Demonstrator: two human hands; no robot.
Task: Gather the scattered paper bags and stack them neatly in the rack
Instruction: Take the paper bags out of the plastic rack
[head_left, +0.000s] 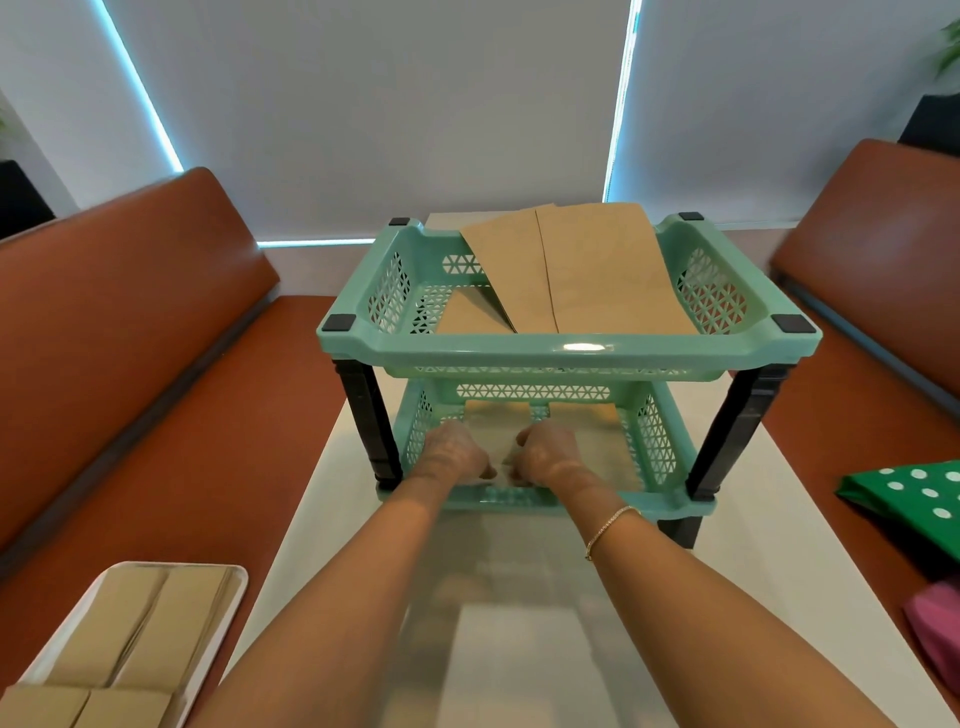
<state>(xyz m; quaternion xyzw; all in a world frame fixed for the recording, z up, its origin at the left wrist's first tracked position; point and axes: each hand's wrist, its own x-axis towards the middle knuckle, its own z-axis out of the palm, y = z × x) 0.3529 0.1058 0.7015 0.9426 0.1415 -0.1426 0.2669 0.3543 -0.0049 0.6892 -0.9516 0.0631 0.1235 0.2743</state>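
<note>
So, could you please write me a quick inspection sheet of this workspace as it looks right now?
Surface: pale table between two brown benches.
Job's things: green two-tier rack on the table; paper bags in the top tier, some leaning over the back rim; paper bags in the lower tier; more paper bags on a white tray on the left bench.
Clutter: green dotted bag and pink item at the right.
Hands: left hand and right hand reach into the lower tier, fingers curled at the bags; the grip is blurred.
Cables: nothing seen.
Surroundings: grey blinds, light at their edges.
</note>
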